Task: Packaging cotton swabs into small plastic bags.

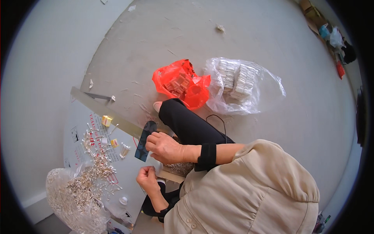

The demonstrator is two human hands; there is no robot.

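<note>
My right hand (165,148) is closed, its fingers curled at the edge of a flat dark teal rectangular piece (143,146). What those fingers pinch, if anything, is hidden. Just below it, my left hand (149,180) has thumb and forefinger pressed together. Something pale and thin shows between the two hands, too small to name. Under my right wrist, partly covered, is an open cardboard box (171,176) with many thin sticks inside. Loose cotton swabs (102,165) lie heaped on the white table (130,183) to the left, with a small bundle of swabs (124,151) nearer my hands.
A large clear bag of cotton swabs (58,195) sits at the table's near left. Small yellow boxes (106,120) stand among the swabs. On the floor ahead are a red plastic bag (165,74) with small packs and a clear bag (267,91) of stacked white packs.
</note>
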